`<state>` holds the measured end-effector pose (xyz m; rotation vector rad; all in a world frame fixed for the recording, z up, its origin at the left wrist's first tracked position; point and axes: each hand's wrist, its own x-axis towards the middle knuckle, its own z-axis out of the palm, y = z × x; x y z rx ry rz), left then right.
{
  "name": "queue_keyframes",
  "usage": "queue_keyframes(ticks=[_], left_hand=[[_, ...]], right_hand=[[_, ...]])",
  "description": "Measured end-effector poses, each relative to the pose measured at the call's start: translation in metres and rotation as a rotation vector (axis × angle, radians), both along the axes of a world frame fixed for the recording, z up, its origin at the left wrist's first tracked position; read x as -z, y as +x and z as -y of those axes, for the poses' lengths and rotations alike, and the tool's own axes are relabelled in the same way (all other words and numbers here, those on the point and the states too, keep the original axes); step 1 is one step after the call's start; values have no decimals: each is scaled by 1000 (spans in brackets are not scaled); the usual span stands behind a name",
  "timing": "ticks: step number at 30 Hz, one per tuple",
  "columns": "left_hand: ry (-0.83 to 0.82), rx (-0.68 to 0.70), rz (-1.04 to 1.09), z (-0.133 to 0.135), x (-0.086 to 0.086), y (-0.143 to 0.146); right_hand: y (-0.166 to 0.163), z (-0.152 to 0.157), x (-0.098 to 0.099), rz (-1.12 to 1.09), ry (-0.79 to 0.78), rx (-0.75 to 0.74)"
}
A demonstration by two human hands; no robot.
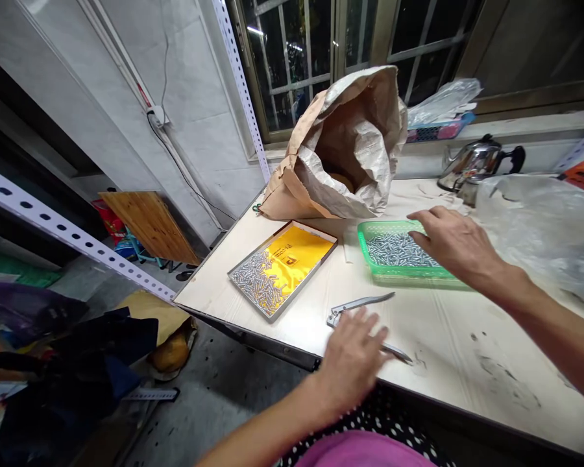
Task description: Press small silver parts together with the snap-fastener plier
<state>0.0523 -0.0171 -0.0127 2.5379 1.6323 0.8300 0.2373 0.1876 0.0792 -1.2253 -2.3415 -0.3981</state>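
Note:
My left hand is slightly blurred, its fingers stretched out over a pair of metal hand pliers with long handles, lying on the table. Part of the pliers is hidden under that hand; whether the fingers touch them I cannot tell. My right hand, with thumb and fingers apart, is over the right end of a green plastic basket. Many small silvery metal pins fill the basket. To the left lies a shallow tray with a yellow printed bottom; similar metal pieces are heaped at its near left side.
A large open paper sack leans at the back of the table. Behind my right hand stand a metal kettle and crumpled clear plastic. A perforated metal post rises at the table's back left corner.

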Motion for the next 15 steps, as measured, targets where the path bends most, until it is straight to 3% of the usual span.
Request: queue_keyframes(ticks=[3,6,10,15], left_hand=[[-45,-326,-46,-24,-30,-62],[-219,-574,-165,-46,-40,-124],[-431,-598,-303,-59,-25,-160],[-454,-546,-413,-67,-12,-155]], right_hand=[[12,26,25,-29,-159,-130],[7,76,65,-134,-442,-357],[-7,129,108,-173,-647,-370],[-17,148,125,-107,-644,-310]])
